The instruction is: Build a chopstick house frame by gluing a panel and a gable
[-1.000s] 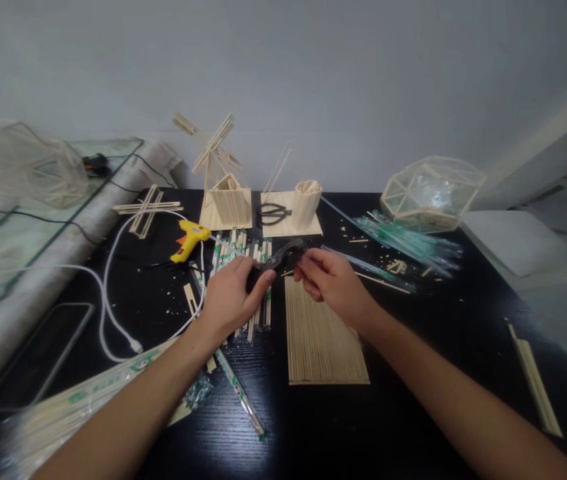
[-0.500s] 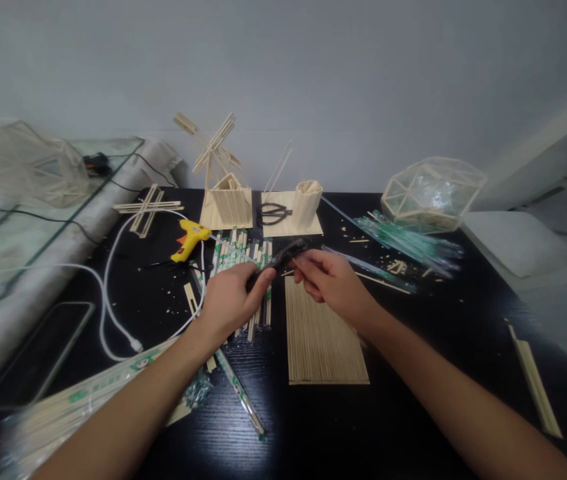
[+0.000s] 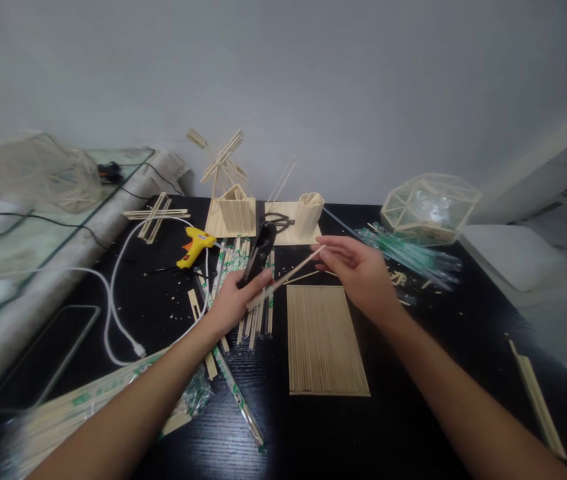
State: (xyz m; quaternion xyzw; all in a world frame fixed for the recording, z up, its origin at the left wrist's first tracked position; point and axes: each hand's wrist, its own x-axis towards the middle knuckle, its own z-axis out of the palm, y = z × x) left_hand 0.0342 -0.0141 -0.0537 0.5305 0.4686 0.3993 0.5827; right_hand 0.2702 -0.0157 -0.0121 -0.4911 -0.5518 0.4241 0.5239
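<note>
My left hand is closed around a black hand tool, which points up and away; its exact kind is not clear. A thin wooden stick slants up to the right, its lower end by my left thumb. At its upper end, the fingertips of my right hand pinch it. Below the hands lies a flat panel of wooden sticks on the black table. Green-marked wrapped chopsticks lie under and beside my left hand.
A yellow glue gun with a white cable lies left. Behind stand a stick windmill model and a round stick cup, with black scissors between. Right are clear wrappers and a faceted frame.
The black tool has swung from lying across between both hands to pointing upward in my left hand. My right hand has moved right, and the thin stick now shows between the hands.
</note>
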